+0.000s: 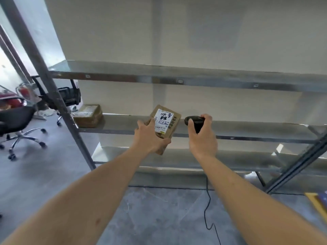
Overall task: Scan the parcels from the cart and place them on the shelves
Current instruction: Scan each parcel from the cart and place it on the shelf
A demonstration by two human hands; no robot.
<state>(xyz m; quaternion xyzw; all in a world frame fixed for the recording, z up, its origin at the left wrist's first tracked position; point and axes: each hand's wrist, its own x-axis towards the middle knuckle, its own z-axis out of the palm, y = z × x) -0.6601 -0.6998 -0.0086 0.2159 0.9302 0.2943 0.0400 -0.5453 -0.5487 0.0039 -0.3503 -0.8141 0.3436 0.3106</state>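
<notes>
My left hand (pixel 149 137) grips a small brown cardboard parcel (pixel 168 122) with a white shipping label facing me, held in the air in front of the middle shelf (pixel 247 129). Just right of it, my right hand (pixel 201 135) holds a black barcode scanner (pixel 194 122), its head pointing left toward the parcel's label. The scanner's black cable (pixel 208 209) hangs down to the floor. Another brown parcel (pixel 88 115) lies at the left end of the middle shelf.
A metal shelving rack has an upper shelf (pixel 177 76) and a lower shelf (pixel 212 156), with a grey upright post (pixel 53 96) at its left. Black office chairs (pixel 17 124) stand on the grey floor at left. A yellow-edged object (pixel 318 202) shows at the right edge.
</notes>
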